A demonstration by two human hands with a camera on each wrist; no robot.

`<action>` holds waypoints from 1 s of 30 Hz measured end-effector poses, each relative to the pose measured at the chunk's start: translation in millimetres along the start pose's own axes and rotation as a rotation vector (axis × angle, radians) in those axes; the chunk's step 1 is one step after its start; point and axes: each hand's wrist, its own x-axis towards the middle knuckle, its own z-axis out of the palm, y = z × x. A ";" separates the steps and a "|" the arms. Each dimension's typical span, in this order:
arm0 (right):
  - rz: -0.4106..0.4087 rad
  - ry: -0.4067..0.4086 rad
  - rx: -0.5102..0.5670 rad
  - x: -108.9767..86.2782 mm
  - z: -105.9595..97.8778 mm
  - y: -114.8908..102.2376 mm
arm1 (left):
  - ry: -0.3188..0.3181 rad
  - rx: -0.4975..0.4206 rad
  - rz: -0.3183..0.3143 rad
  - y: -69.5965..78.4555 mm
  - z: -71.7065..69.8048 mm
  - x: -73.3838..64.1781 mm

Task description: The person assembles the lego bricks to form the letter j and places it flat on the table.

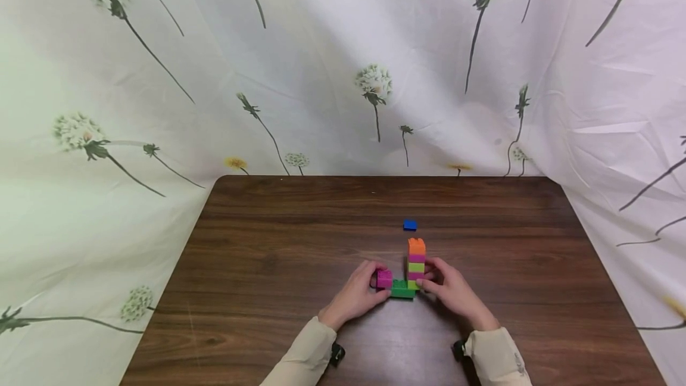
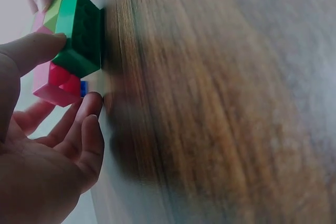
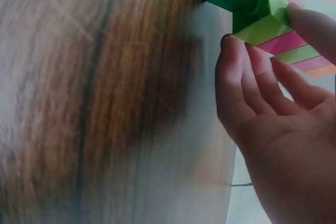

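Observation:
A small model of toy building bricks stands among both hands on the table. Its base is a green brick [image 1: 402, 292]. A magenta brick [image 1: 384, 279] sits at the left end and overhangs it, its hollow underside showing in the left wrist view. At the right end rises a tower [image 1: 416, 259] of lime and magenta bricks, topped with orange. My left hand [image 1: 356, 293] grips the left end, thumb on the green brick [image 2: 65, 19], fingers curved round behind the magenta one. With thumb and fingers, my right hand [image 1: 455, 293] holds the tower's lower bricks [image 3: 262, 30] from the right.
A loose blue brick [image 1: 409, 225] lies behind the tower on the dark wood table [image 1: 278, 243]. White cloth with a dandelion print [image 1: 321, 64] hangs behind the table and along both sides. Each wrist wears a black strap beside a light sleeve [image 1: 308, 350].

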 end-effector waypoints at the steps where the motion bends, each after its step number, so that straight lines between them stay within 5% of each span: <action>1: 0.000 -0.001 0.004 0.4 -0.3 0.6 | -0.003 -0.001 -0.004 0.3 -0.2 -0.3; 20: 0.171 0.043 0.050 -0.6 2.3 -7.4 | -0.056 -0.082 -0.009 3.0 -1.1 -7.3; 30: 0.194 0.076 0.020 -0.3 5.9 -9.3 | -0.072 -0.037 -0.008 5.9 -1.3 -4.9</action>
